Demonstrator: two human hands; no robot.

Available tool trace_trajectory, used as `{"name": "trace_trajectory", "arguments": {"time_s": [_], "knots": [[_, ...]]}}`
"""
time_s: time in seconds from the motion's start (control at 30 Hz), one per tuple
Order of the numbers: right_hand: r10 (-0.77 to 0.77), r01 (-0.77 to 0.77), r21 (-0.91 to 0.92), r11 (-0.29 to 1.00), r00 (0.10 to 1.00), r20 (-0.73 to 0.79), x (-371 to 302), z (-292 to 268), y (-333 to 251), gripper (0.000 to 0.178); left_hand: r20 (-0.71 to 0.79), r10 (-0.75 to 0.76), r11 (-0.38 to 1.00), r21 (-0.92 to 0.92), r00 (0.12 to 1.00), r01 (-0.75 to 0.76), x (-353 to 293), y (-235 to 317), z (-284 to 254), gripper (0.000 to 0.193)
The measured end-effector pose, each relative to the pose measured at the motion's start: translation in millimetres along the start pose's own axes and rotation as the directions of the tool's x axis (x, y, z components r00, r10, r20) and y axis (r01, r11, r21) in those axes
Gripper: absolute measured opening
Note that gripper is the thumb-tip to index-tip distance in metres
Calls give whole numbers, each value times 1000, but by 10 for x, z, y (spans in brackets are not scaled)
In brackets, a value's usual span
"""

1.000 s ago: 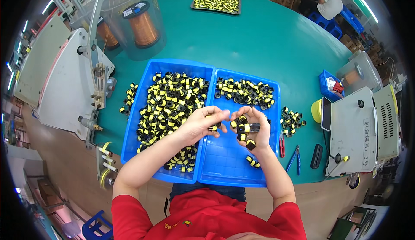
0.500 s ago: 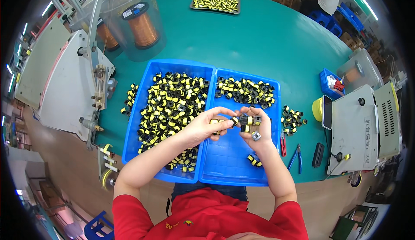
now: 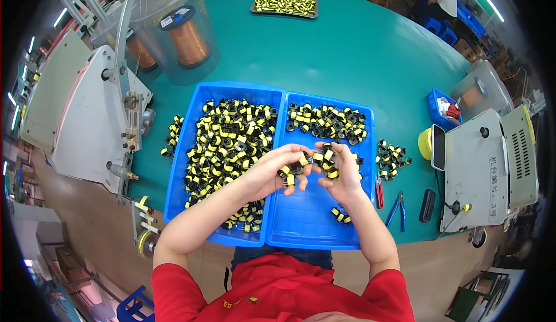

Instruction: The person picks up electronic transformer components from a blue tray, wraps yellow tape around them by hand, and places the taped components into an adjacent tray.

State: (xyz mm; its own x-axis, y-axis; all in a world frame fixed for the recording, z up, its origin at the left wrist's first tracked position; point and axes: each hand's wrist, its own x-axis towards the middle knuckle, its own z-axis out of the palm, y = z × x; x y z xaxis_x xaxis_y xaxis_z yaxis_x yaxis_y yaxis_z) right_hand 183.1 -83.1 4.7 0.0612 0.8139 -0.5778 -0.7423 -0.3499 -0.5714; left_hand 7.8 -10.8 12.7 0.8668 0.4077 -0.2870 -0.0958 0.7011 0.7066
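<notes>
We are holding a short row of small yellow-and-black transformer cores (image 3: 317,161) between both hands over the right blue tray (image 3: 313,229). They are probably light, rigid and slippery, so we are pinching the row's ends, left hand (image 3: 277,171) and right hand (image 3: 343,174) both closed on it.

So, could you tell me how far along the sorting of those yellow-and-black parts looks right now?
Done: a row of parts lies at the far end of the right blue tray, with a few loose ones nearer. In hand: the left hand and right hand hold a small cluster over the trays. Left: the left blue tray is heaped with parts; most remains.
</notes>
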Motion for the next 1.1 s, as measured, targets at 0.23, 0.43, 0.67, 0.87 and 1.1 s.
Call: {"name": "trace_trajectory", "arguments": {"time_s": [0.23, 0.43, 0.67, 0.87, 1.1], "knots": [[-41, 52, -61, 997, 985, 170, -1, -49, 29, 34, -189, 131, 952, 299, 973, -70, 19, 29, 22, 25], [-177, 204, -310, 929, 978, 111, -64, 83, 114, 33, 55, 568, 378, 869, 821, -320, 49, -142, 38, 33], [-195, 210, -256, 944, 977, 82, -50, 68, 130, 31, 182, 584, 260, 881, 791, -395, 29, -194, 42, 37], [-153, 171, -231, 958, 984, 93, -32, 27, 64, 43, -32, 382, 893, 269, 924, -360, 24, -77, 81, 43], [25, 25, -281, 959, 985, 172, -16, -28, 83, 56, -122, 53, 993, -103, 991, -66, 6, 0, 21, 31]]}}
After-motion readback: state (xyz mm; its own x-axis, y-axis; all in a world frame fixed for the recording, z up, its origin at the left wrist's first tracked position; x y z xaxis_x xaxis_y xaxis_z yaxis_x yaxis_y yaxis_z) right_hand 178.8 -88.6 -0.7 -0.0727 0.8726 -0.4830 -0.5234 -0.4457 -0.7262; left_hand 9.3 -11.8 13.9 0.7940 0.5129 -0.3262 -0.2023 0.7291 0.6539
